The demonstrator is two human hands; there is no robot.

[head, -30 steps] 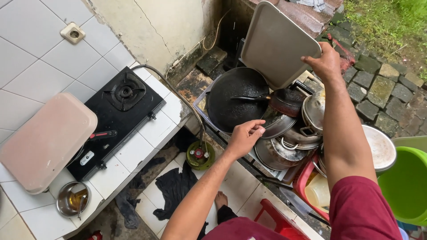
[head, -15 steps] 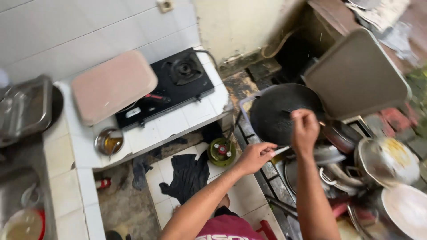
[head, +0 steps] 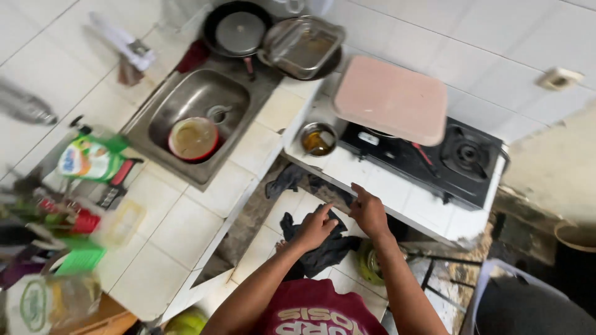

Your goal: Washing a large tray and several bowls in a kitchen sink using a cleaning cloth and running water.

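Observation:
Both my hands hang in front of me, holding nothing. My left hand (head: 315, 227) is loosely curled with the forefinger out, above a dark cloth (head: 313, 239) on the tiled floor. My right hand (head: 370, 211) has its fingers apart, just short of the front edge of the white tiled counter (head: 385, 186). On that counter stands a black gas stove (head: 456, 162) with a pink board (head: 391, 99) lying over its left burner. A small metal bowl (head: 318, 140) of brownish liquid sits beside the stove.
A steel sink (head: 192, 118) to the left holds a red-rimmed bowl (head: 193, 138). Behind it are a black pan with a lid (head: 236, 30) and a metal tray (head: 302, 44). A green pouch (head: 90, 158) and blurred bottles crowd the left counter. A green bowl (head: 370, 263) lies on the floor.
The view has swung from the pile of pots to the stove counter and sink. My hands have left the black pan and grey tray and now hang with nothing in them.

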